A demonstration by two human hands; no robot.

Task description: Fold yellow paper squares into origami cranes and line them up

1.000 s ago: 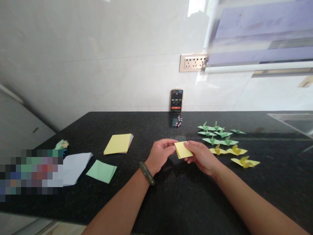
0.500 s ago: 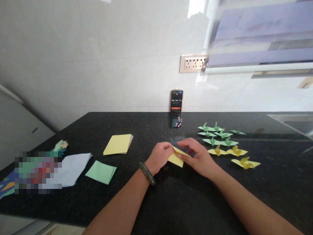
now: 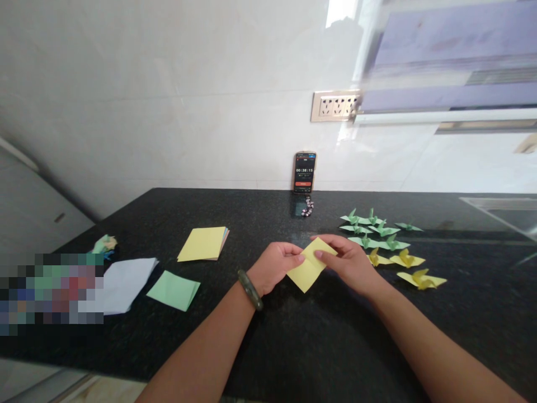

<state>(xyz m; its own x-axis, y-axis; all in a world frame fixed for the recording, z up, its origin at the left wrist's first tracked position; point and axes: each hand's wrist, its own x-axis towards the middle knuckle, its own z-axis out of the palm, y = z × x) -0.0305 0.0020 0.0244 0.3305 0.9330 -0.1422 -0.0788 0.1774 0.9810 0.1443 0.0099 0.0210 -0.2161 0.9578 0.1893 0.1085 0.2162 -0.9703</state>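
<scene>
A yellow sheet of origami paper is held between both hands above the dark counter, its face toward me and one corner pointing down. My left hand, with a dark green bangle at the wrist, pinches the left edge, thumb on top. My right hand grips the right side, thumb pressed on the face and fingers behind the paper. To the right sit folded paper cranes, several green and three yellow; my right hand partly covers the nearest yellow one.
On the black counter at left lie a stack of coloured paper, green sheets and white paper. A phone showing a timer leans on the wall, its beaded strap below. A sink edge is at far right.
The yellow paper, folded over half a second ago, now shows a flat face turned toward me. My right hand has shifted slightly right, its thumb now on the paper's face.
</scene>
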